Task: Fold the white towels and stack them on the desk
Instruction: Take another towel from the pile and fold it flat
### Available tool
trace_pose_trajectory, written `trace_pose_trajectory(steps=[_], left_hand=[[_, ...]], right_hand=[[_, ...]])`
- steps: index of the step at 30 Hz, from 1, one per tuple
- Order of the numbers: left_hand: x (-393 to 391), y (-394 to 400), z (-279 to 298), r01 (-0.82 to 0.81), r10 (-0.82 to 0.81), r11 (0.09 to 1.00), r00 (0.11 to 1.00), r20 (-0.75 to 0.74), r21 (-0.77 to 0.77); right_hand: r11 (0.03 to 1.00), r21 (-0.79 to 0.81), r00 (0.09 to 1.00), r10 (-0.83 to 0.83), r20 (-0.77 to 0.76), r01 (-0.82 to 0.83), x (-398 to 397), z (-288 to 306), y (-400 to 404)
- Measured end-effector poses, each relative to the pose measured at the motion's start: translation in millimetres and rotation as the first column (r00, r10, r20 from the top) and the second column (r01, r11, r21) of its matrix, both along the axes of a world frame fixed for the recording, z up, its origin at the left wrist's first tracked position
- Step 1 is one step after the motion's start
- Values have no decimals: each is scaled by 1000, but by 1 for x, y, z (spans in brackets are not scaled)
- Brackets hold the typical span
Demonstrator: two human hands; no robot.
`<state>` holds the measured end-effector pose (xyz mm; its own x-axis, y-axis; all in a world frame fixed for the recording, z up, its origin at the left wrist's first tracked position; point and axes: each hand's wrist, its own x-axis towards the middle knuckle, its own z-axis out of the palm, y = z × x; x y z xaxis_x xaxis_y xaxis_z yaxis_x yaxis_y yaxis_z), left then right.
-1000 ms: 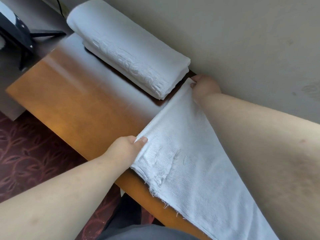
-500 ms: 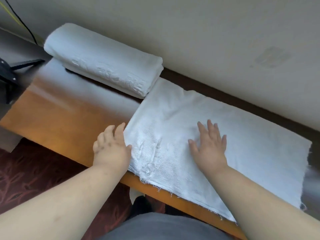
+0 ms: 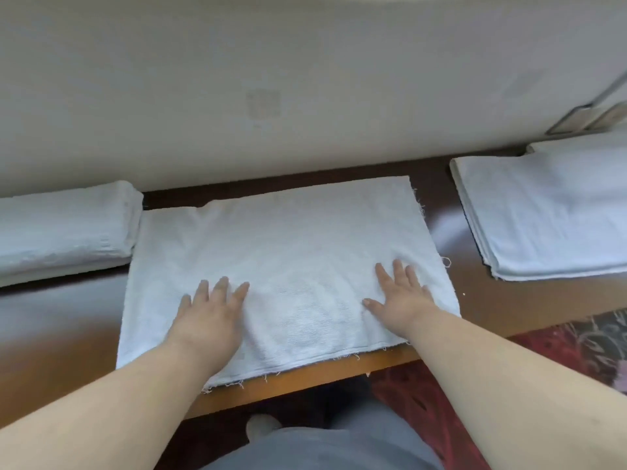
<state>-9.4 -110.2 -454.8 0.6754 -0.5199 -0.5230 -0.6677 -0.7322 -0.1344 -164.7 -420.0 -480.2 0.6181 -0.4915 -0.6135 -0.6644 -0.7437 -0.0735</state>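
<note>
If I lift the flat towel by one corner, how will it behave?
The flat towel will probably hang limp, since it lies thin and follows the desk. Its frayed edge may shed threads. It looks light, so it may slide on the glossy wood.

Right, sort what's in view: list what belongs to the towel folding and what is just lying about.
Part of the job:
- spread towel under both palms
- left hand
- right hand
- folded towel, left
- flat towel pile, right
- desk

Just there:
- patterned red carpet
- wall
</note>
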Motion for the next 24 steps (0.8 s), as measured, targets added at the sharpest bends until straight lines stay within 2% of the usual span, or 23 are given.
trace_pose_trajectory(steps=[3, 5, 7, 8, 9, 11, 12, 15, 17, 21, 24], left_hand=[[0, -44, 1, 157, -159, 987, 984, -74, -36], [-3, -82, -2, 120, -124, 992, 979, -163, -31], [-8, -116, -4, 22, -21, 1000, 975, -221, 3], [-9, -128, -4, -7, 9, 1000, 981, -195, 9], [-9, -139, -3, -2, 2, 1000, 994, -106, -3], [-1, -164, -1, 97, -91, 995, 988, 126, -39], [4, -181, -1, 142, -126, 987, 976, 180, -76], [17, -248, -6, 177, -162, 965, 983, 92, -193], [21, -295, -10, 139, -139, 970, 990, 13, -200], [12, -381, -28, 112, -122, 987, 988, -95, -112], [3, -415, -42, 136, -140, 989, 987, -77, -53]], right_hand=[[999, 38, 999, 31, 10, -31, 3, 4, -18], [998, 45, 999, 36, 17, -37, 3, 3, -26], [996, 43, 996, 75, 39, -77, -1, 4, -33], [995, 41, 993, 85, 81, -88, -5, 4, -38], [996, 41, 986, 68, 153, -75, -11, 4, -43], [1000, 25, 948, -19, 316, 12, -29, 2, -55], [999, 5, 939, -34, 342, 34, -40, -2, -61], [998, -19, 974, 67, 218, -65, -75, -21, -75], [988, -28, 972, 157, 176, -155, -87, -28, -79], [979, -48, 956, 206, 210, -200, -91, -37, -96], [979, -73, 956, 200, 215, -189, -96, -40, -110]])
